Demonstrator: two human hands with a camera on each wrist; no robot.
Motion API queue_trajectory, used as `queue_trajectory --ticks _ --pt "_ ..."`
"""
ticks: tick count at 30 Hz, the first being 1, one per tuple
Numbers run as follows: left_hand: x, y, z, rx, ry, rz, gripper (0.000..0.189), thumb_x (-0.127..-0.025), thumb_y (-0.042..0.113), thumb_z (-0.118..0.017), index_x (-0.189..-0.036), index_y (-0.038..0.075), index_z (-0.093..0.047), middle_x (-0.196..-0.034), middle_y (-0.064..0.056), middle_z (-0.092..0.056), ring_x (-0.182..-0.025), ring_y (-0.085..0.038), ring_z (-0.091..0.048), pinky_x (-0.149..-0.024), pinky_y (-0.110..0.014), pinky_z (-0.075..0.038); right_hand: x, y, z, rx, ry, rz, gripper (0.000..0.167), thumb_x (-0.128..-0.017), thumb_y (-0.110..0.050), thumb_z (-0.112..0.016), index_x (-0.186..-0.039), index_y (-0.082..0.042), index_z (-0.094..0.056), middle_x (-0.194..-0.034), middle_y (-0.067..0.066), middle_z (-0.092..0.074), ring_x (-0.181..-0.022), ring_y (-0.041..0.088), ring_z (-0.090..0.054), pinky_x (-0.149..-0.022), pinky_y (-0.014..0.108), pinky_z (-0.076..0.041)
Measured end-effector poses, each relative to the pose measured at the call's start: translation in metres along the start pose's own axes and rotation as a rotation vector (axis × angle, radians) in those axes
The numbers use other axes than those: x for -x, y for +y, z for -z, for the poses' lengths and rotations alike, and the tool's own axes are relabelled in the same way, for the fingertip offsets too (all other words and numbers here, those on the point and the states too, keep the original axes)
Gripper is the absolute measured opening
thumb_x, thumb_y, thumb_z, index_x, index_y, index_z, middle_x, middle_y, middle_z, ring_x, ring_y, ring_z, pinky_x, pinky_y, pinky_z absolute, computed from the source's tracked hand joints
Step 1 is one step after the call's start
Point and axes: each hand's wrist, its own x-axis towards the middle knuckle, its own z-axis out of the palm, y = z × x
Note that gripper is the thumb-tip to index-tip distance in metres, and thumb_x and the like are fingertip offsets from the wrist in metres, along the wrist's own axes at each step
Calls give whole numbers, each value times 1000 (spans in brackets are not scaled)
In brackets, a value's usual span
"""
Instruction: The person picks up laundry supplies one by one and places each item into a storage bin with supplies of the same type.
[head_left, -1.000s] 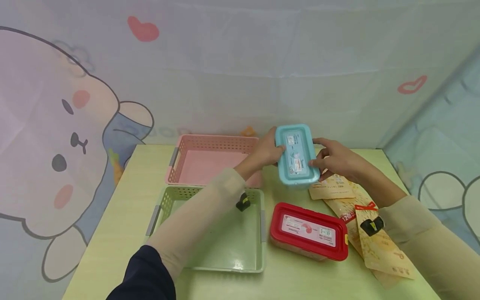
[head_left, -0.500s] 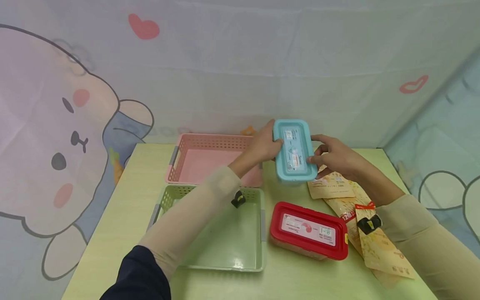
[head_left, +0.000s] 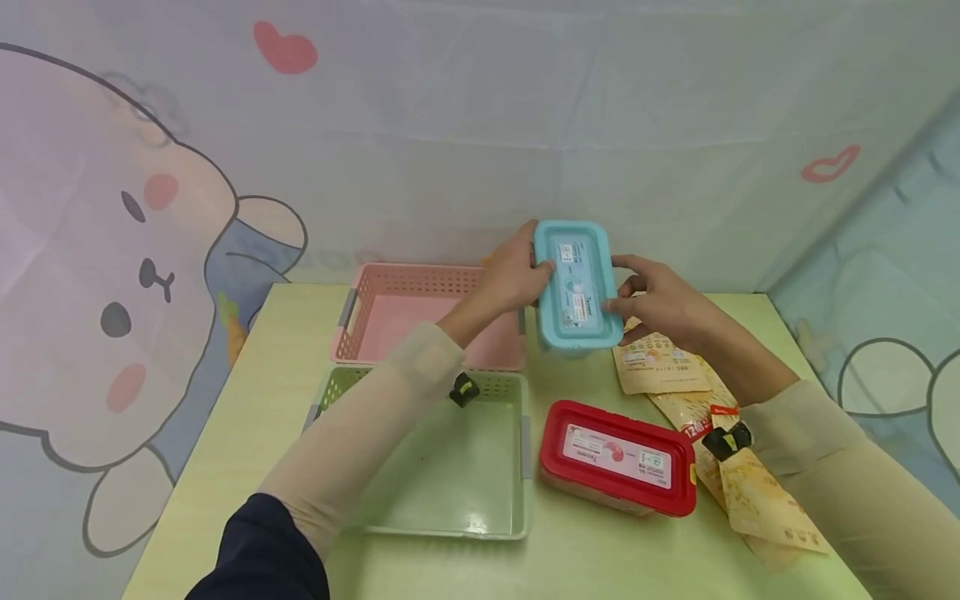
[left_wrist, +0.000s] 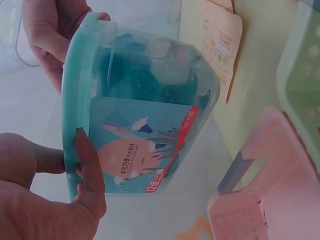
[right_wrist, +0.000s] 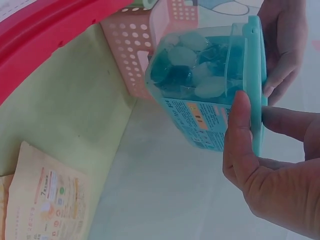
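A clear tub of laundry pods with a light-blue lid (head_left: 577, 283) is held up above the back of the table, between both hands. My left hand (head_left: 513, 271) pinches the lid's left rim, thumb on top. On the opposite rim my right hand (head_left: 656, 304) pinches with its thumb on the lid and fingers under the edge. The left wrist view shows teal and white pods through the tub's wall (left_wrist: 160, 75) and a printed label (left_wrist: 142, 145). In the right wrist view, the right fingers (right_wrist: 239, 135) curl under the lid's edge.
A pink basket (head_left: 420, 365) stands at the back, left of the tub, and a green basket (head_left: 442, 533) in front of it. A red-lidded tub (head_left: 618, 458) sits right of the green basket. Several yellow packets (head_left: 768, 500) lie at the right, partly under the right arm.
Both hands have carried the blue-lidded tub a little leftward and up in the head view, away from the packets. The baskets and red-lidded tub have stayed put.
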Motion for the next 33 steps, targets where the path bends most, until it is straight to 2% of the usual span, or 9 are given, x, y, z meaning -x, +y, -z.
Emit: queue_trajectory --ticks 7,13,22,29,33 --pt "2 1 15 -30 39 7 72 -109 15 -57 -169 6 -18 -116 -19 -60 -74 -19 -66 -66 -39 -64 -4 -10 -6 -3 11 15 76 -104 -8 -64 -168 -7 -22 -114 23 -50 -88 31 -69 -73 46 -66" --pt "8 2 27 -64 27 20 72 -110 18 -57 -170 9 -18 -106 -16 -59 -61 -20 -64 -53 -37 -59 -7 -15 -11 -14 -2 29 76 -103 -8 -66 -167 -7 -24 -113 23 -50 -89 33 -69 -73 46 -66" --pt "16 2 42 -46 32 -13 73 -109 17 -59 -169 7 -18 -110 -16 -58 -75 -26 -73 -58 -35 -63 -10 -28 -14 -5 -18 49 76 -103 -7 -66 -167 -7 -25 -112 23 -52 -89 34 -71 -72 46 -66" --pt "17 -5 59 -128 65 -30 71 -108 19 -59 -168 5 -22 -112 -14 -57 -87 -24 -68 -71 -34 -62 -22 -38 -24 -26 -19 59 75 -102 -6 -67 -166 -7 -28 -110 23 -52 -85 33 -70 -71 47 -65" --pt "17 -11 66 -140 79 -16 72 -108 19 -59 -168 5 -22 -109 -14 -54 -88 -24 -62 -72 -33 -58 -30 -39 -31 -42 -24 73 73 -102 -4 -67 -165 -6 -30 -107 22 -53 -81 31 -70 -69 47 -65"
